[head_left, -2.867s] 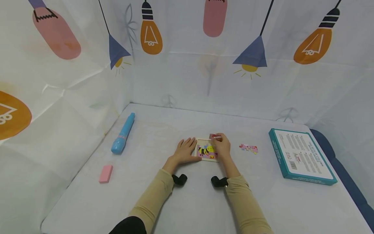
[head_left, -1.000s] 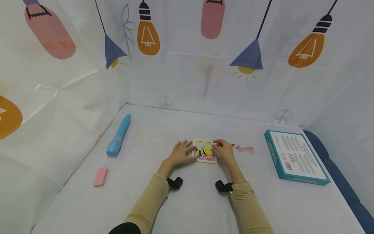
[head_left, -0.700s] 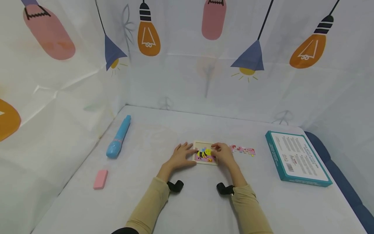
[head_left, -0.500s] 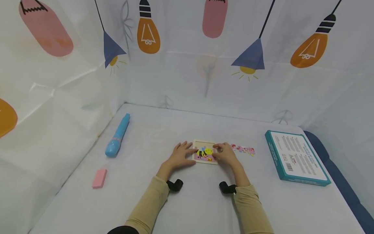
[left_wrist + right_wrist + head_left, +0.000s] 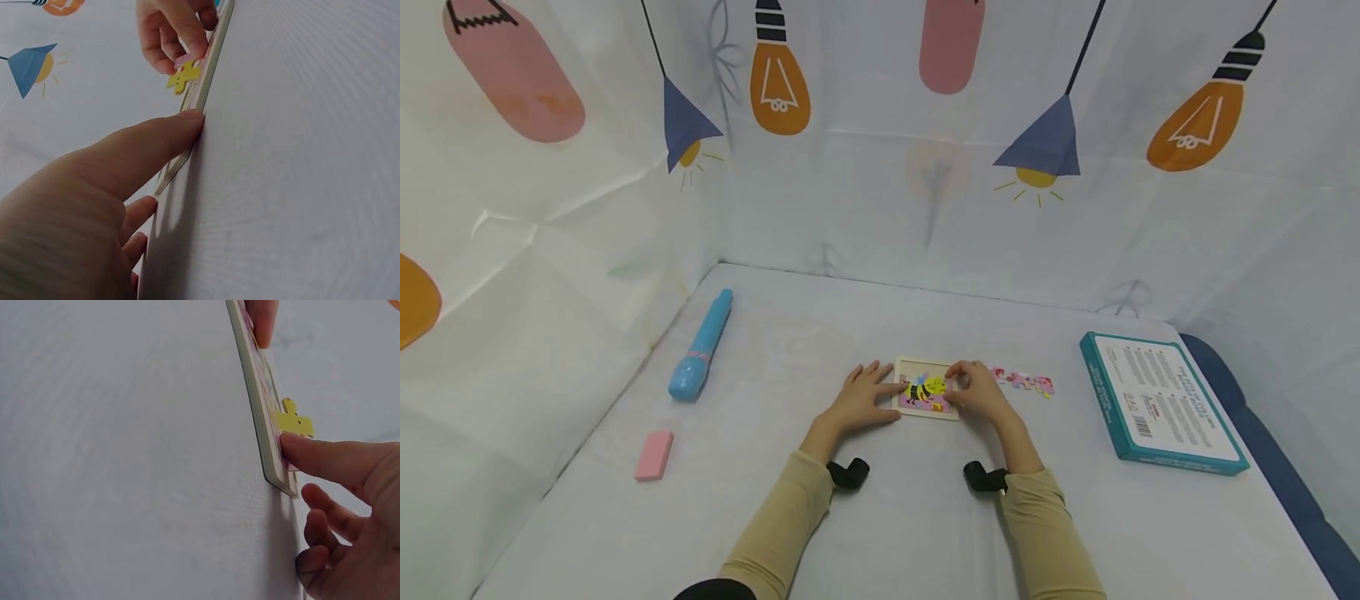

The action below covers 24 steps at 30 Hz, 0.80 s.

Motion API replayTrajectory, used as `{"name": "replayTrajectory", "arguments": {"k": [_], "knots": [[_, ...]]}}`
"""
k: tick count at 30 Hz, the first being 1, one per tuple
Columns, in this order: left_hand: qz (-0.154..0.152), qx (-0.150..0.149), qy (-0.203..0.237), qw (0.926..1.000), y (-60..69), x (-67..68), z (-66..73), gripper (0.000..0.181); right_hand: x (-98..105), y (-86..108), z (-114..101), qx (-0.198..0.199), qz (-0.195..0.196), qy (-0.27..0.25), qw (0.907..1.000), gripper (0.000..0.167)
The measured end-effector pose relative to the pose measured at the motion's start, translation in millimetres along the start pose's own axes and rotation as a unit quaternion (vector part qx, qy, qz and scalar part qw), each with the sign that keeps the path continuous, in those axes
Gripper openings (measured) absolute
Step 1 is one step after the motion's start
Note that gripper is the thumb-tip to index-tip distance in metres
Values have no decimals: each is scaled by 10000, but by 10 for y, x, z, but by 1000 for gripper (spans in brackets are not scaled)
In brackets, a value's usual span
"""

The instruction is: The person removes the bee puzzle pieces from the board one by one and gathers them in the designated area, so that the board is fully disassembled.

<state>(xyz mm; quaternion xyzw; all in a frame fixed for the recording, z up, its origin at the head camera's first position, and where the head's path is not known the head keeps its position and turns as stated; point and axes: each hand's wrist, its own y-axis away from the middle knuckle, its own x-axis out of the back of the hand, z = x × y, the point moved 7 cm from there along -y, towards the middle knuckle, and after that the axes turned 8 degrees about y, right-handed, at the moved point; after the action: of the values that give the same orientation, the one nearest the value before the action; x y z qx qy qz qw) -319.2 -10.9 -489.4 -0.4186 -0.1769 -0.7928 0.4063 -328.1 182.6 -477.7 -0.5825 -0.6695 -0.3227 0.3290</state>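
Piece (image 5: 183, 77) pinched over tray (image 5: 921, 369)

Head view: left hand (image 5: 860, 400), fingers spread and gripping nothing, touches the tray's left side; right hand (image 5: 981, 393) is at its right side, beside loose pieces (image 5: 1022, 382). Left wrist view: right thumb and fingers, drawn together, pinch the yellow-and-pink piece. Right wrist view: the piece projects above the tray; whether they touch cannot be told
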Motion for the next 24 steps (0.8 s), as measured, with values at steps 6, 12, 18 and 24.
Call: {"name": "replayTrajectory", "arguments": {"k": [6, 12, 18, 24], "knots": [[-15, -3, -6, 10000, -8, -20, -20, 52, 1, 12, 12, 26, -31, -512, 9987, 21], [-28, 16, 7, 10000, -1, -25, -42, 52, 57, 60, 113, -259, 89, -1231, 9920, 22], [-9, -15, -10, 10000, -2, -20, -38, 52, 142, 114, 311, -617, 286, -1689, 9833, 25], [4, -21, -44, 10000, -12, -30, -50, 52, 275, 208, 575, -1027, 706, -2186, 9678, 27]]}}
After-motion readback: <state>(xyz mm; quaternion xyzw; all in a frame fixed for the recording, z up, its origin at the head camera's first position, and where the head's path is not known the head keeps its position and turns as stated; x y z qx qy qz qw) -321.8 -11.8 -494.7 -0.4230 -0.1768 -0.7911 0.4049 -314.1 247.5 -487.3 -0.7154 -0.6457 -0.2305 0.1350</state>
